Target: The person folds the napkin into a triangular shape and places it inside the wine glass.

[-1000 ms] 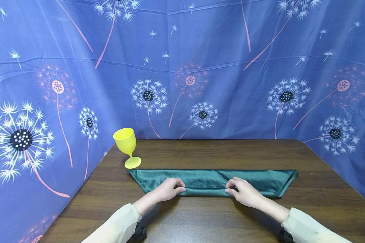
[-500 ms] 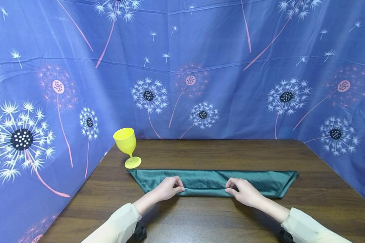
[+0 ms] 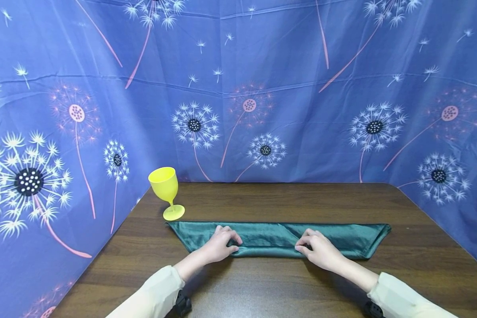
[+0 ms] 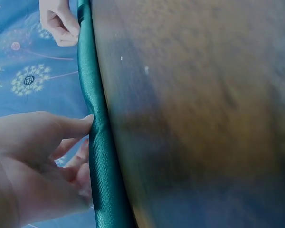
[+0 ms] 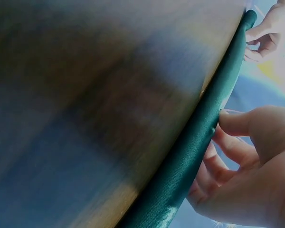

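A dark green satin cloth [image 3: 262,234] lies across the table, folded into a long strip with its near edge rolled over. My left hand [image 3: 219,245] is at the left part of that near edge. Its thumb touches the roll, and a gap shows between thumb and forefinger. My right hand [image 3: 319,250] pinches the roll further right, its thumb on the near side in the right wrist view. The fingers [image 5: 216,166] partly disappear behind the cloth there. Both wrist views show the roll as a smooth green tube.
A yellow goblet [image 3: 164,187] stands upright at the back left, just beyond the cloth's left corner. The brown wooden table [image 3: 262,291] meets a blue dandelion-print curtain [image 3: 302,132] at the back and sides.
The left forefinger has parted from the thumb and lifted slightly off the roll. The right hand stays almost in place on the near edge. Goblet and cloth have hardly moved.
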`<control>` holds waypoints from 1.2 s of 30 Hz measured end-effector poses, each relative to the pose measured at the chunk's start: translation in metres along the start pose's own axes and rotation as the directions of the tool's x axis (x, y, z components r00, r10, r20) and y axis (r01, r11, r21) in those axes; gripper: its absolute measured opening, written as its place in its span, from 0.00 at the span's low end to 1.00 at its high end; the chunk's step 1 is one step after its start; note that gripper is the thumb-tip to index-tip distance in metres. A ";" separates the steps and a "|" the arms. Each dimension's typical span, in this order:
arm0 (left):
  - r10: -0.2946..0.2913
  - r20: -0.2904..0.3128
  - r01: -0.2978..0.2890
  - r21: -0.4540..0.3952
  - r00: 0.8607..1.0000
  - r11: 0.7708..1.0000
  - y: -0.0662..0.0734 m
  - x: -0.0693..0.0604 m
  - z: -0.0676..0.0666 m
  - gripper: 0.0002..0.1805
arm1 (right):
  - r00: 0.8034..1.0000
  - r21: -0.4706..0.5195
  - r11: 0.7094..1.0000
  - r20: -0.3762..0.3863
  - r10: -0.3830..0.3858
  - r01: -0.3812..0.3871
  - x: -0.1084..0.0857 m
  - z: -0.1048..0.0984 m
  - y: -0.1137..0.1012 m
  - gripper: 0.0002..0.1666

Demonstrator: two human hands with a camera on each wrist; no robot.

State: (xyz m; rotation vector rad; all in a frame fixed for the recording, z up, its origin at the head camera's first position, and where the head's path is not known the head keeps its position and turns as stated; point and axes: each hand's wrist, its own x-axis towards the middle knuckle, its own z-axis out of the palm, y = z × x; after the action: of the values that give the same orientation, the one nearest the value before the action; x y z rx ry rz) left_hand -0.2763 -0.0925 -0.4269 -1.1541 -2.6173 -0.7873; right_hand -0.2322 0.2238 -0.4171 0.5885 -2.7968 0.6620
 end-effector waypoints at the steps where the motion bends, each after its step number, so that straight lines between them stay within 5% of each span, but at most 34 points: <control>1: -0.003 -0.003 0.003 -0.005 1.000 1.000 0.000 0.001 0.000 0.04 | 1.000 0.001 1.000 0.000 0.000 0.000 0.000 0.000 0.000 0.05; 9: -0.065 0.072 0.072 -0.098 0.995 0.993 0.007 0.007 -0.002 0.08 | 0.999 0.056 0.998 0.013 -0.036 0.035 0.001 -0.001 0.005 0.06; 17: -0.052 0.080 0.062 -0.131 0.995 0.989 0.003 0.006 -0.001 0.06 | 0.999 0.080 0.996 0.000 -0.051 0.050 0.003 0.000 0.005 0.03; 26: -0.027 0.094 0.035 -0.083 0.995 0.996 0.007 0.004 -0.003 0.07 | 0.998 0.089 0.994 0.005 -0.062 0.061 0.002 0.001 0.005 0.02; 32: -0.044 0.125 0.055 -0.083 0.991 0.995 0.007 0.004 -0.003 0.13 | 0.998 0.111 0.993 0.040 -0.043 0.039 0.001 0.000 0.005 0.17; 36: -0.050 0.133 0.059 -0.059 0.990 0.997 0.007 0.004 -0.003 0.12 | 0.997 0.090 0.995 0.052 -0.055 0.050 0.001 0.000 0.006 0.16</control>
State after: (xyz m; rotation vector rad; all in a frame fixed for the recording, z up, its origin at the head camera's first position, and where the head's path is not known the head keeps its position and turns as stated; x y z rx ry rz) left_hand -0.2740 -0.0872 -0.4200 -1.1939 -2.7606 -0.8363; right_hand -0.2357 0.2282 -0.4185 0.7045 -2.8022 0.7744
